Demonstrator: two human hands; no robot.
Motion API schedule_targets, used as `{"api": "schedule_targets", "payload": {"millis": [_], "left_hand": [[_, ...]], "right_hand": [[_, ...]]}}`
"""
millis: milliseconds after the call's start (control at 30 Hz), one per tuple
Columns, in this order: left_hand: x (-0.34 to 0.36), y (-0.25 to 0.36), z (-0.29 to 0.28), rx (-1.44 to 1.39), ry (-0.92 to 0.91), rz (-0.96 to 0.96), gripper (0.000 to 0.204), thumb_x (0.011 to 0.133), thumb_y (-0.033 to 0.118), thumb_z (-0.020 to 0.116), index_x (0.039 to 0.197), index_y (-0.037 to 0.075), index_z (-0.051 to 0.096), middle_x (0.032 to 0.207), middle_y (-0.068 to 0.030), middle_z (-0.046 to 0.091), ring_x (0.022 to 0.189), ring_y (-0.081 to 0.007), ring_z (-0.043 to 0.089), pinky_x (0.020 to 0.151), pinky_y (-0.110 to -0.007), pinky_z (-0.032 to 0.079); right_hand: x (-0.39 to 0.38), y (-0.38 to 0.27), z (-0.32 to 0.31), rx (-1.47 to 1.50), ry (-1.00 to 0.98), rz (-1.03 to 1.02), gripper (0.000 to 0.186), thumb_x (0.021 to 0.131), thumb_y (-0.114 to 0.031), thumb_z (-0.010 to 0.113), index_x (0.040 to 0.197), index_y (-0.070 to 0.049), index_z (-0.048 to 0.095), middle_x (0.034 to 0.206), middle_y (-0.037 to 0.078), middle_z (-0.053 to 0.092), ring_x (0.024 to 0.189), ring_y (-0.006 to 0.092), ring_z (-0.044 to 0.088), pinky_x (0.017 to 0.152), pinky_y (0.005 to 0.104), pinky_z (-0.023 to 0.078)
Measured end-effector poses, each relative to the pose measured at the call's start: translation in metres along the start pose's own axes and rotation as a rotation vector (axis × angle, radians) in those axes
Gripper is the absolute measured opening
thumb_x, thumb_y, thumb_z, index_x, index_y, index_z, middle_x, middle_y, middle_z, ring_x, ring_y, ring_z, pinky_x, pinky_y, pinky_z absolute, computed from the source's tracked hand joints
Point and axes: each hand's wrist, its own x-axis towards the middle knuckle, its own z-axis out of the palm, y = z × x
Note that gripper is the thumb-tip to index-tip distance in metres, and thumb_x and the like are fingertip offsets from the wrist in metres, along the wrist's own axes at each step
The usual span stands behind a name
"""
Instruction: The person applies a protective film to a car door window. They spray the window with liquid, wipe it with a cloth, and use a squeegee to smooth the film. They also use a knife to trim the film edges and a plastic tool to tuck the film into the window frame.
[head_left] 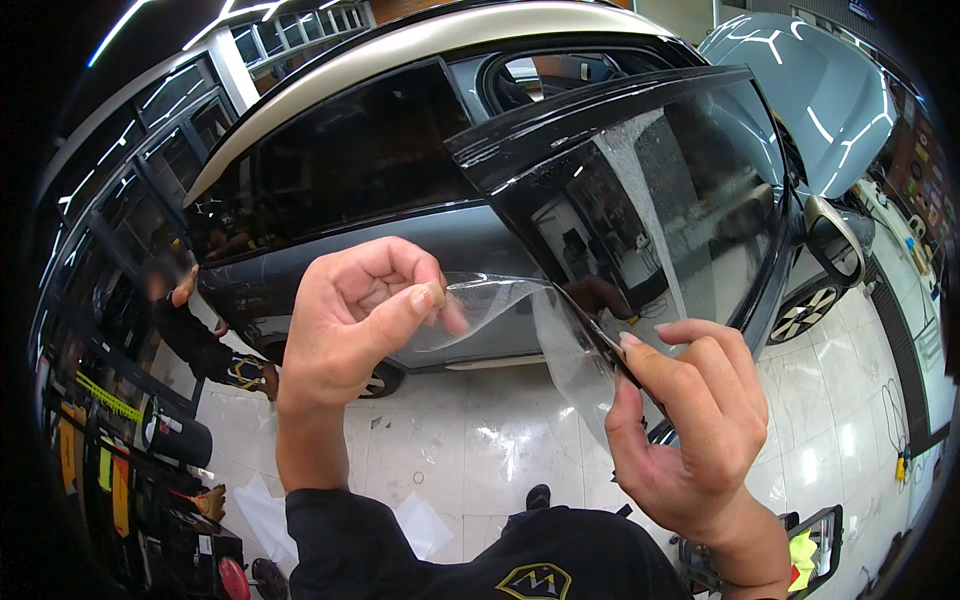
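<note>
A sheet of thin clear film (572,345) stretches from my left hand to the rear edge of an open dark car door (535,215). My left hand (365,315) is closed, thumb and forefinger pinching the film's free end. Over the door's edge, the thumb and forefinger of my right hand (695,420) close from either side, with the film hanging beside the thumb. Its other fingers are bent, over the door's far side. The door's window glass (650,200) is wet, with a pale streaked band running down it.
Behind the door stands the dark grey car (370,235) with a light roof. At the left, a person (205,330) touches its rear. White sheets (265,515) lie on the tiled floor. A black bin (178,435) stands at left; a raised pale bonnet (810,95) shows at right.
</note>
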Motion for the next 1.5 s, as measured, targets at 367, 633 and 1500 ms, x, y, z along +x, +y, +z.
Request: {"api": "schedule_targets", "payload": {"millis": [367,633,1500], "left_hand": [[-0.012,-0.017,0.002,-0.029,0.011,-0.018,0.012,0.093,0.013,0.061,0.093,0.001,0.064,0.08,-0.0086,0.068,0.075,-0.0142,0.067,0.075,-0.028,0.053],[-0.017,-0.028,0.004,-0.07,0.023,-0.016,0.012,0.094,0.013,0.06,0.094,0.002,0.063,0.08,-0.0078,0.066,0.075,-0.0141,0.066,0.076,-0.028,0.052],[-0.041,-0.049,0.01,0.053,0.116,-0.024,0.015,0.096,0.015,0.06,0.097,0.001,0.061,0.082,-0.0084,0.067,0.078,-0.0114,0.064,0.078,-0.025,0.049]], "right_hand": [[-0.009,0.001,0.002,-0.01,0.015,0.008,0.037,0.058,0.007,0.074,0.095,0.001,0.071,0.067,0.007,0.046,0.073,0.0294,0.062,0.06,0.0356,0.042],[-0.017,0.002,0.004,-0.018,0.022,0.016,0.036,0.058,0.007,0.074,0.093,0.001,0.071,0.066,0.006,0.046,0.072,0.0286,0.062,0.059,0.0354,0.042],[-0.032,-0.001,-0.005,-0.025,-0.089,0.069,0.029,0.065,0.013,0.068,0.093,0.005,0.067,0.079,0.013,0.065,0.075,0.0307,0.062,0.077,0.0393,0.053]]}}
